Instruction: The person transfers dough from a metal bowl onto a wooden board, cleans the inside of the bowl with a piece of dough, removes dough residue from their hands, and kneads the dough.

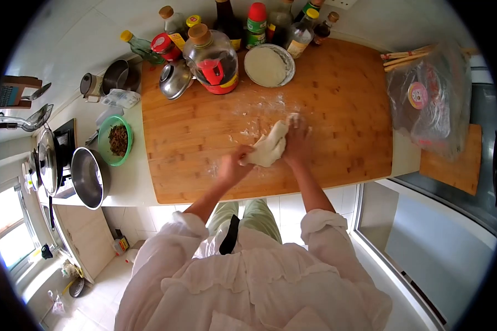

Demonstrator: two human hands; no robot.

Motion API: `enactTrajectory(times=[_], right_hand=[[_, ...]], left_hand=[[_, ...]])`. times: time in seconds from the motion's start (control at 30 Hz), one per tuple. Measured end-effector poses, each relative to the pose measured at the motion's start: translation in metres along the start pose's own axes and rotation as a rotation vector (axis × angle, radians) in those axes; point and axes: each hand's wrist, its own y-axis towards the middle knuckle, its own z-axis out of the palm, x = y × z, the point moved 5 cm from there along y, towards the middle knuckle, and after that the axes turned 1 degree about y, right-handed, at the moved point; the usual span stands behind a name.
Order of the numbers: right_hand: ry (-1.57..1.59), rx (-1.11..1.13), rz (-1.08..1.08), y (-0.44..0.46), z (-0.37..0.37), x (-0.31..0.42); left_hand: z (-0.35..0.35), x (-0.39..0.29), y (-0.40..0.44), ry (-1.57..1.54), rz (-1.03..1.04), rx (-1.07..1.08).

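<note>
A pale, uneven piece of dough (269,147) lies stretched at a slant over the floury wooden board (342,116). My left hand (234,167) pinches its lower left end between thumb and fingers. At the dough's right side is my right hand (298,138), blurred, with its fingers reaching toward the upper end and pale dough or flour at their tips. Whether those fingers grip the dough is unclear. Loose flour and small scraps are scattered above and left of the dough.
A bowl of flour (266,65), a large glass jar (211,60), a metal lid (175,80) and several bottles line the back. At left are a green bowl of filling (116,140) and a steel bowl (89,177). A plastic bag (431,105) lies at right.
</note>
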Motion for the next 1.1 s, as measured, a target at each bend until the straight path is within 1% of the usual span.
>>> enactTrajectory(times=[0.03, 0.07, 0.1, 0.13, 0.17, 0.2, 0.23, 0.27, 0.33, 0.37, 0.4, 0.47, 0.5, 0.53, 0.57, 0.6, 0.63, 0.67, 0.73, 0.77, 0.8, 0.83, 0.87, 0.9, 0.93, 0.97, 1.0, 1.03, 1.07, 1.1], right_hand=[[-0.001, 0.002, -0.01, 0.002, 0.013, -0.001], [0.201, 0.022, -0.201, 0.002, 0.032, 0.008], [0.401, 0.041, -0.394, 0.004, 0.041, 0.013], [0.399, 0.043, -0.409, 0.013, 0.036, 0.007], [0.529, -0.045, -0.315, 0.024, 0.022, -0.007], [0.66, -0.131, -0.218, 0.036, 0.014, -0.021], [0.52, -0.331, -0.098, 0.053, 0.014, -0.035], [0.523, -0.33, -0.115, 0.061, 0.024, -0.034], [0.086, -0.177, -0.215, 0.077, 0.017, 0.002], [0.193, -0.046, -0.381, 0.073, -0.007, 0.038], [0.192, -0.039, -0.392, 0.076, -0.001, 0.052], [0.578, -0.14, -0.663, 0.086, 0.003, 0.078], [0.591, -0.297, -0.597, 0.103, -0.002, 0.075], [0.594, -0.297, -0.602, 0.12, 0.001, 0.076], [0.533, -0.19, -0.562, 0.137, 0.009, 0.075], [0.472, -0.082, -0.518, 0.148, 0.015, 0.078], [0.39, -0.116, -0.519, 0.152, 0.016, 0.084], [0.389, -0.112, -0.522, 0.148, 0.017, 0.085], [0.305, -0.15, -0.754, 0.12, -0.008, 0.095], [0.3, -0.152, -0.753, 0.101, -0.008, 0.091], [0.325, -0.043, -0.916, 0.073, 0.0, 0.089], [0.349, 0.068, -1.077, 0.055, 0.008, 0.088], [0.348, 0.066, -1.075, 0.055, 0.011, 0.076], [0.51, 0.057, -0.982, 0.059, 0.007, 0.059], [0.671, 0.049, -0.88, 0.058, 0.008, 0.047], [0.674, 0.05, -0.875, 0.064, 0.013, 0.044], [0.486, -0.077, -0.697, 0.083, 0.013, 0.037], [0.297, -0.198, -0.516, 0.092, 0.011, 0.028], [0.297, -0.193, -0.511, 0.084, 0.013, 0.033], [0.243, -0.173, -0.553, 0.071, 0.017, 0.048]], left_hand=[[-0.015, 0.014, -0.004, -0.176, -0.179, -0.06], [-0.034, 0.028, -0.011, -0.354, -0.358, -0.12], [-0.054, 0.044, -0.019, -0.424, -0.398, -0.149], [-0.073, 0.061, -0.029, -0.495, -0.436, -0.179], [-0.086, 0.076, -0.038, -0.497, -0.441, -0.194], [-0.097, 0.095, -0.051, -0.509, -0.52, -0.24], [-0.101, 0.105, -0.059, -0.521, -0.596, -0.288], [-0.1, 0.111, -0.065, -0.524, -0.595, -0.304], [-0.102, 0.107, -0.063, 0.128, -0.485, -0.203], [-0.102, 0.089, -0.061, 0.309, -0.484, -0.215], [-0.101, 0.072, -0.058, 0.304, -0.494, -0.222], [-0.113, 0.035, -0.044, 0.749, -0.318, -0.401], [-0.119, 0.038, -0.037, 0.751, -0.32, -0.407], [-0.116, 0.05, -0.027, 0.406, -0.381, -0.261], [-0.109, 0.058, -0.02, 0.058, -0.431, -0.114], [-0.109, 0.057, -0.016, 0.056, -0.437, -0.116], [-0.105, 0.051, -0.009, 0.242, -0.365, -0.083], [-0.103, 0.044, -0.004, 0.426, -0.291, -0.049], [-0.106, 0.054, -0.002, 0.438, -0.328, -0.017], [-0.106, 0.059, -0.002, 0.455, -0.361, 0.016], [-0.108, 0.054, -0.003, 0.454, -0.359, 0.017], [-0.106, 0.05, -0.006, 0.319, -0.427, 0.109], [-0.102, 0.047, -0.01, 0.183, -0.494, 0.199], [-0.098, 0.047, -0.015, 0.182, -0.495, 0.201], [-0.098, 0.039, -0.016, 0.424, -0.297, 0.104], [-0.096, 0.03, -0.017, 0.658, -0.09, 0.005], [-0.091, 0.035, -0.018, 0.658, -0.089, 0.011], [-0.088, 0.048, -0.019, 0.39, -0.212, 0.017], [-0.082, 0.061, -0.024, 0.121, -0.334, 0.022], [-0.081, 0.066, -0.029, 0.12, -0.341, 0.03]])
